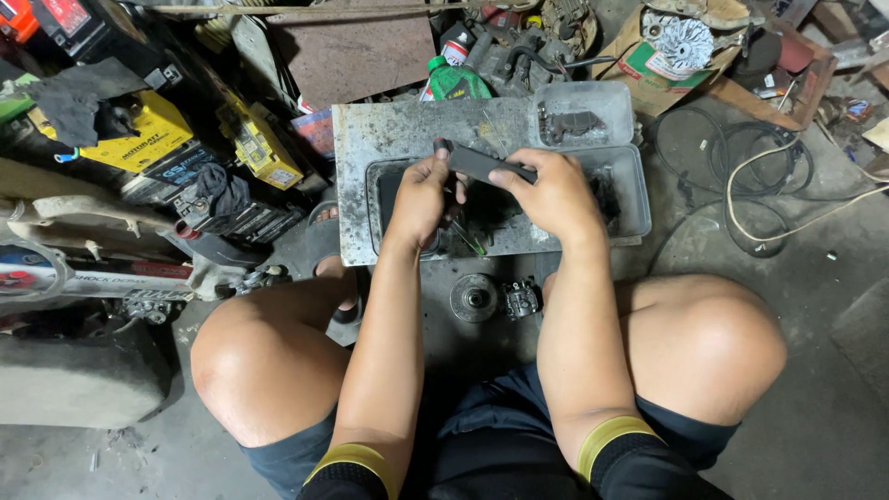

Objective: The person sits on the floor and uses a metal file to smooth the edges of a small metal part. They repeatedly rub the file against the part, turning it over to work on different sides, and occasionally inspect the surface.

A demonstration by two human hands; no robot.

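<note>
Head view: a person squats on a concrete floor, both hands over a grey plastic tray [637,199].
Left hand [421,199]: fingers curled and pressed around the near end of a dark flat bar-shaped part [486,164], thumb on top.
Right hand [554,193]: fingers folded over the other end of the same part, pinching it from above.
Dark part: held level between both hands, just above the tray, clear of its bottom.
Tray: rests on a stained metal sheet [389,130] on the floor, its inside black with grime.
Small container [619,97]: clear plastic, just behind the tray, with a dark metal piece inside.
Green bottle [456,81]: lying behind the metal sheet.
Round metal part [474,297]: on the floor between the knees, beside a smaller engine piece [521,298].
Yellow batteries [153,139]: stacked to the left, well apart from the hands.
Cables [741,167]: coiled on the floor to the right.
</note>
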